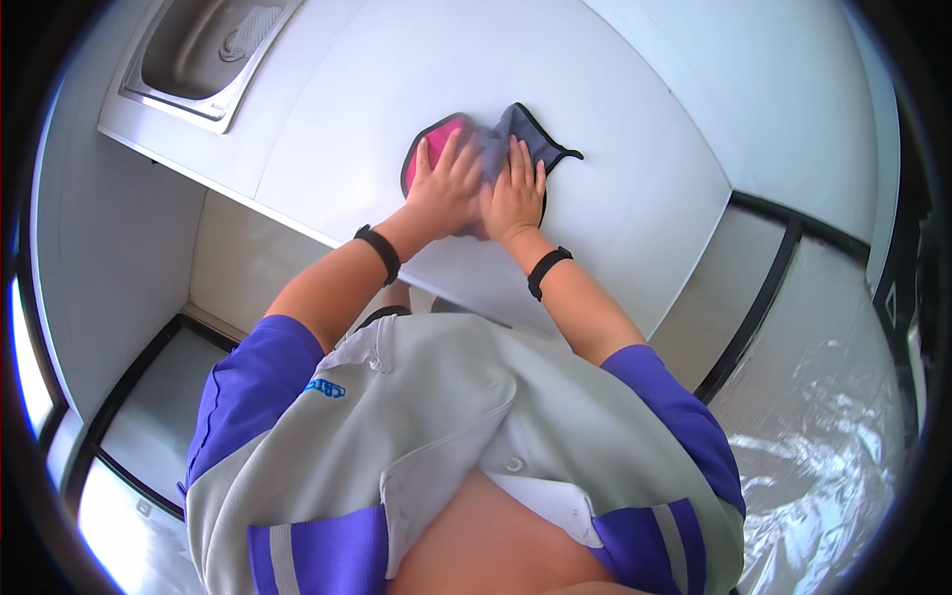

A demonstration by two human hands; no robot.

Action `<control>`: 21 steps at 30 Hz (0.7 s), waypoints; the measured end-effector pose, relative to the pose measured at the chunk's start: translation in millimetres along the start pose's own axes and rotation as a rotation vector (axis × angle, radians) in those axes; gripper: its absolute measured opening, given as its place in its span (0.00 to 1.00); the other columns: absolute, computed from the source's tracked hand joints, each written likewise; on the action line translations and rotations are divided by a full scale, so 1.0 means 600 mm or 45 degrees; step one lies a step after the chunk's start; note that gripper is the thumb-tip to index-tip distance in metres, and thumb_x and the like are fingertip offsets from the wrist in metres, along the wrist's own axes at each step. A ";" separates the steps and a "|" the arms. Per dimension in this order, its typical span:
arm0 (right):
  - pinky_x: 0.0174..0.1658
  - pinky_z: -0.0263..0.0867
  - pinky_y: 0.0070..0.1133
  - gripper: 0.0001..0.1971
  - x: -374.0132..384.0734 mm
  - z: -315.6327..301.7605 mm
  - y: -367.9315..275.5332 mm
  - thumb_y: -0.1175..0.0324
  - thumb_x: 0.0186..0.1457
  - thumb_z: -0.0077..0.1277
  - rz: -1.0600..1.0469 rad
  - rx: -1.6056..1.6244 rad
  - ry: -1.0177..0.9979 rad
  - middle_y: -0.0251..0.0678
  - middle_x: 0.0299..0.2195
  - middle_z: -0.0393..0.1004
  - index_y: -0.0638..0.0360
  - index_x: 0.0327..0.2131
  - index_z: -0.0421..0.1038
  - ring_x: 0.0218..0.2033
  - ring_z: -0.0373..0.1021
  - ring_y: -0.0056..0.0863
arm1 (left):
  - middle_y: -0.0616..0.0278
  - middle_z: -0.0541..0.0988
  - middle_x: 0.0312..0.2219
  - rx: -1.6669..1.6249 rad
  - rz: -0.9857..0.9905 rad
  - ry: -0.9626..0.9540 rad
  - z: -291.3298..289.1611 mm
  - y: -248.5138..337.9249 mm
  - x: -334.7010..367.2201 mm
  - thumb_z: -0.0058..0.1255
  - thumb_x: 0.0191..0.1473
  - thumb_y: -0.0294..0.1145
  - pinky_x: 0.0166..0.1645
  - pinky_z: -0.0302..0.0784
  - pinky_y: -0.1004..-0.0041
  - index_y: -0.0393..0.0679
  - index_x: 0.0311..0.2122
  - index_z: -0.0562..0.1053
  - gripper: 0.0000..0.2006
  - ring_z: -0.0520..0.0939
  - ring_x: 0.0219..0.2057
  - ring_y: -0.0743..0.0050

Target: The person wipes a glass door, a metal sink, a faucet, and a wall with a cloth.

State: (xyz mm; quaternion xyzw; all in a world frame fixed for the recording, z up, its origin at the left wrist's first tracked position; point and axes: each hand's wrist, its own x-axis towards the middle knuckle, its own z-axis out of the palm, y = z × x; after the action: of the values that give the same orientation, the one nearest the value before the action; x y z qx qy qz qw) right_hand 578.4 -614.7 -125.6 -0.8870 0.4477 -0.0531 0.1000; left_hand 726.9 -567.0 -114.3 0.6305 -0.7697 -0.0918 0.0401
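A cloth with a pink part (424, 151) and a grey part (531, 132), both edged in black, lies rumpled on the white countertop (337, 129). A black loop sticks out from the grey part's right corner. Whether it is one two-sided cloth or two pieces, I cannot tell. My left hand (448, 183) rests on the pink part with its fingers spread. My right hand (515, 193) lies over the grey part, fingers stretched out. Between the hands the cloth is smeared by motion, and my thumbs are hard to make out. Both wrists wear black bands.
A steel sink (203, 50) is set into the counter at the far left. White panels (783, 89) rise at the right. Black-framed panels stand low on both sides, with crinkled clear plastic film (823, 456) at the lower right. The counter's front edge is close to my body.
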 end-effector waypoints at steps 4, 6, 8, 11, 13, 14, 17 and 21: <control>0.63 0.36 0.41 0.29 0.082 -0.001 0.035 0.62 0.51 0.45 0.014 -0.029 0.000 0.43 0.62 0.49 0.60 0.57 0.55 0.64 0.43 0.37 | 0.48 0.52 0.62 0.013 -0.057 0.032 -0.003 -0.017 0.074 0.37 0.54 0.47 0.58 0.44 0.34 0.40 0.57 0.61 0.29 0.48 0.64 0.45; 0.64 0.36 0.41 0.30 0.119 0.008 0.052 0.62 0.52 0.45 0.056 -0.102 -0.011 0.42 0.62 0.48 0.60 0.58 0.54 0.65 0.42 0.36 | 0.47 0.51 0.62 -0.036 -0.120 0.130 0.013 -0.030 0.111 0.38 0.54 0.47 0.57 0.44 0.33 0.39 0.57 0.60 0.29 0.47 0.64 0.44; 0.64 0.35 0.40 0.29 0.148 -0.002 0.075 0.62 0.53 0.43 -0.001 -0.078 0.039 0.40 0.63 0.48 0.58 0.58 0.54 0.65 0.42 0.35 | 0.47 0.52 0.61 0.038 -0.133 0.105 -0.004 -0.034 0.138 0.38 0.54 0.48 0.58 0.44 0.34 0.39 0.58 0.59 0.30 0.47 0.64 0.44; 0.64 0.35 0.41 0.28 0.195 -0.002 0.094 0.61 0.54 0.42 -0.003 -0.077 0.069 0.40 0.63 0.48 0.58 0.58 0.55 0.65 0.43 0.35 | 0.47 0.52 0.61 0.051 -0.183 0.084 -0.016 -0.051 0.180 0.37 0.55 0.48 0.58 0.44 0.35 0.40 0.59 0.58 0.30 0.49 0.63 0.44; 0.63 0.37 0.41 0.27 0.221 0.008 0.098 0.60 0.54 0.42 0.077 -0.057 0.112 0.39 0.62 0.49 0.57 0.57 0.55 0.64 0.43 0.36 | 0.48 0.52 0.61 0.053 -0.251 0.081 -0.011 -0.065 0.206 0.35 0.56 0.48 0.59 0.43 0.35 0.42 0.59 0.58 0.29 0.50 0.63 0.45; 0.63 0.37 0.41 0.27 0.238 0.008 0.103 0.60 0.54 0.42 0.069 -0.062 0.123 0.39 0.62 0.49 0.57 0.57 0.55 0.64 0.43 0.36 | 0.48 0.52 0.61 0.057 -0.254 0.095 -0.009 -0.072 0.221 0.35 0.56 0.48 0.59 0.43 0.35 0.42 0.59 0.58 0.29 0.50 0.63 0.45; 0.63 0.38 0.43 0.27 0.276 0.003 0.121 0.59 0.55 0.41 0.167 -0.123 0.146 0.40 0.62 0.48 0.55 0.58 0.55 0.65 0.42 0.36 | 0.52 0.54 0.61 0.006 -0.338 0.265 0.008 -0.077 0.258 0.35 0.57 0.47 0.59 0.43 0.37 0.45 0.60 0.58 0.28 0.51 0.63 0.49; 0.63 0.38 0.44 0.27 0.286 -0.001 0.126 0.58 0.56 0.40 0.098 -0.149 0.149 0.43 0.62 0.48 0.58 0.58 0.54 0.65 0.41 0.38 | 0.55 0.52 0.62 -0.052 -0.467 0.245 0.004 -0.066 0.255 0.34 0.58 0.48 0.60 0.40 0.38 0.47 0.61 0.56 0.28 0.48 0.64 0.52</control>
State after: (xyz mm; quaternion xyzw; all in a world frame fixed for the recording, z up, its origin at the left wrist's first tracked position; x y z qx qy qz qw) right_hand 620.7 -796.5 -141.5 -0.8689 0.4888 -0.0748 0.0237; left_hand 733.6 -723.6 -132.4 0.7650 -0.6325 -0.0527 0.1089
